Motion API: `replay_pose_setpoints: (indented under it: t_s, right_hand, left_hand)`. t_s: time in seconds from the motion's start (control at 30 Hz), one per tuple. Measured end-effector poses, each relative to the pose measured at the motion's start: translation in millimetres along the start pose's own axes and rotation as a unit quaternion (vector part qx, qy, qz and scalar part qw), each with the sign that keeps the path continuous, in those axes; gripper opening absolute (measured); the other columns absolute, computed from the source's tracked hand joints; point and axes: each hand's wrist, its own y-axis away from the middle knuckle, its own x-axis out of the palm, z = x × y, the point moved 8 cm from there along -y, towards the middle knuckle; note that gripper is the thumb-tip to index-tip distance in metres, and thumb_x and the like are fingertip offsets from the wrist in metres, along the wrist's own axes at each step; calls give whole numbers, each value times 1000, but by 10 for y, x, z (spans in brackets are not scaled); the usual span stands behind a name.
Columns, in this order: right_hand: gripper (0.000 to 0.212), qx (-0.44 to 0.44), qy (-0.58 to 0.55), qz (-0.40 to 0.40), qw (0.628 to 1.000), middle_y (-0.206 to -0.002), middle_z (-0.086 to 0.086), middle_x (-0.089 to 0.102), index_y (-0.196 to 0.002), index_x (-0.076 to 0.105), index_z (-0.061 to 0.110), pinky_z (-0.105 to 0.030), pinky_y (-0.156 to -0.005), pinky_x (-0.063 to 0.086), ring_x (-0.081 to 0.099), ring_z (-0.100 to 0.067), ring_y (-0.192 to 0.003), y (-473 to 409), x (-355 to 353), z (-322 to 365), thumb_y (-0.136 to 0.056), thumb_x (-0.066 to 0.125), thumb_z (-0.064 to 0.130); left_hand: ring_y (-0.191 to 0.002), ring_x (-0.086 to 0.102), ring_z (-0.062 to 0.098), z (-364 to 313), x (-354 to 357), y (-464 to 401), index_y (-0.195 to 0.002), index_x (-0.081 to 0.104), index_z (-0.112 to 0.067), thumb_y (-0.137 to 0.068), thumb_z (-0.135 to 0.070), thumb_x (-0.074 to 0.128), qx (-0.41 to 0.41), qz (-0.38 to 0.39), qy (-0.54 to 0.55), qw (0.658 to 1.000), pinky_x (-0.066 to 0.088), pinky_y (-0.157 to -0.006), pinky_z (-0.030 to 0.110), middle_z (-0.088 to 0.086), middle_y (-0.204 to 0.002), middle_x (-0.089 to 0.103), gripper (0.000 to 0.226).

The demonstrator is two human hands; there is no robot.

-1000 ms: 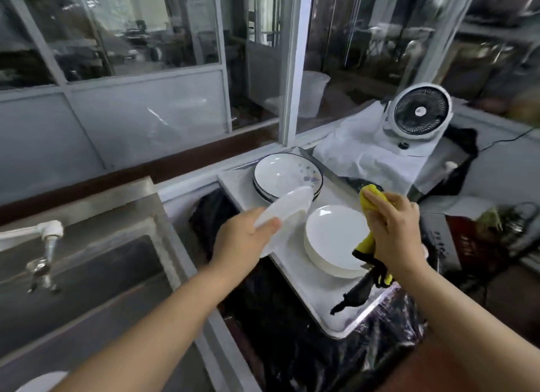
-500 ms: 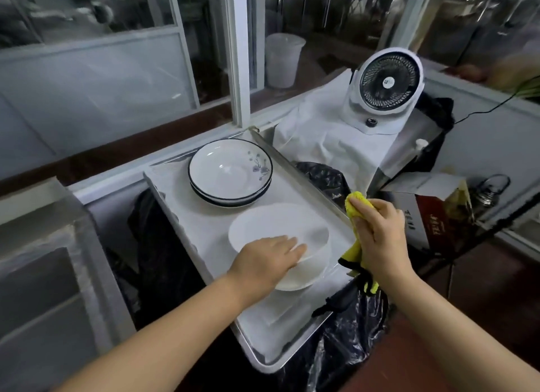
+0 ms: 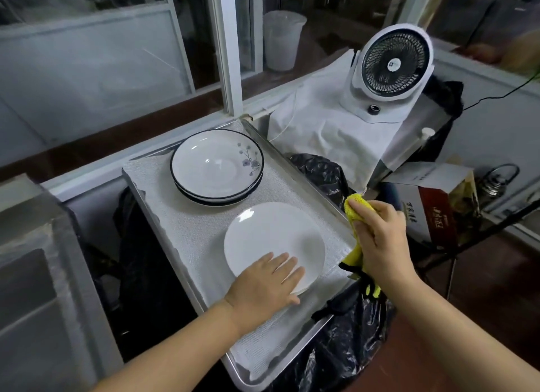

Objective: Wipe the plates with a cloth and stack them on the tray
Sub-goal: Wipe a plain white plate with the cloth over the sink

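Observation:
A metal tray (image 3: 163, 204) lined with white mesh holds two piles. At its far end sits a stack of dark-rimmed flowered plates (image 3: 216, 165). Nearer lies a stack of plain white plates (image 3: 273, 239). My left hand (image 3: 267, 283) rests flat, fingers spread, on the near edge of the top white plate. My right hand (image 3: 378, 237) hovers over the tray's right rim, closed around a yellow cloth (image 3: 356, 206) whose black-trimmed end hangs below.
A white desk fan (image 3: 391, 67) stands on a white sheet (image 3: 327, 129) at the back right. Black plastic bags (image 3: 344, 348) sit under and beside the tray. A steel sink (image 3: 32, 275) is at the left. A cardboard box (image 3: 432, 213) lies to the right.
My left hand carried the white plate from the sink side and lowered it flat onto the white stack. My view shifted right, away from the sink. The right hand kept hold of the cloth.

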Motion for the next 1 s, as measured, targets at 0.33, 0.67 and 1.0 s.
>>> replay_pose_setpoints:
  t_s: [0.33,0.67,1.0]
  right_hand:
    - [37,6,-22,7,1000,-118,-13,55,-124,63,16,-32,-89,28,43,-34,-104,-68,81,32,-90,59,1]
    - [35,-49,-25,22,998,-116,-14,56,-123,63,15,-34,-87,28,41,-32,-100,-171,109,493,-91,57,3]
    - [33,-210,-121,77,967,-115,-14,57,-120,65,14,-33,-87,31,43,-30,-98,-280,725,2376,-89,61,2]
  left_hand:
    - [-106,65,14,-34,164,-61,-110,71,-24,-67,-59,74,-29,36,21,999,52,-91,32,0,-113,69,55]
    - [-79,68,15,394,-330,104,-98,75,-19,-61,-36,85,-135,-29,35,990,55,-71,23,-2,-88,71,43]
    - [-43,56,20,1234,-2051,1290,-123,65,-21,-86,-32,41,-355,-163,-109,914,37,-36,24,-3,-58,61,46]
